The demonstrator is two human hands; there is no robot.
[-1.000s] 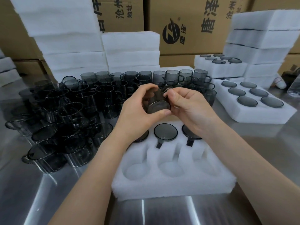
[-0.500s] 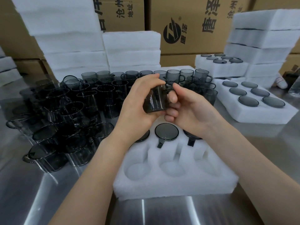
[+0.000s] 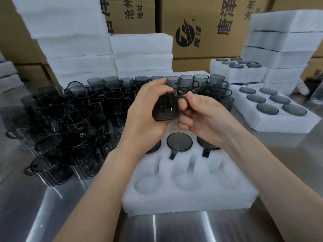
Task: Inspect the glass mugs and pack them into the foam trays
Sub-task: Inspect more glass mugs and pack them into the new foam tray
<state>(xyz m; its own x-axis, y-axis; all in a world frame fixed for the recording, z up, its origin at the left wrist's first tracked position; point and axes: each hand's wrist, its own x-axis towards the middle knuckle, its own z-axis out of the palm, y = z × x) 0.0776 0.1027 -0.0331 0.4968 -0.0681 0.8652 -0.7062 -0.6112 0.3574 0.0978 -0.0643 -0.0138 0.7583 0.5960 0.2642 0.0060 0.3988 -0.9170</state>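
Held mug (image 3: pixel 164 109); carton (image 3: pixel 209 49) apparently reads 唐泽, 沧州.

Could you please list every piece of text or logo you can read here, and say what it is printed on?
"唐泽": large, turned sideways, on the middle cardboard box.
"沧州" and "地址:": on the left cardboard box.
Round black logo on the middle box: small characters beside it too blurred to read.
Further right on that box: characters cut off, unreadable.
Glass mugs and foam trays: no text.
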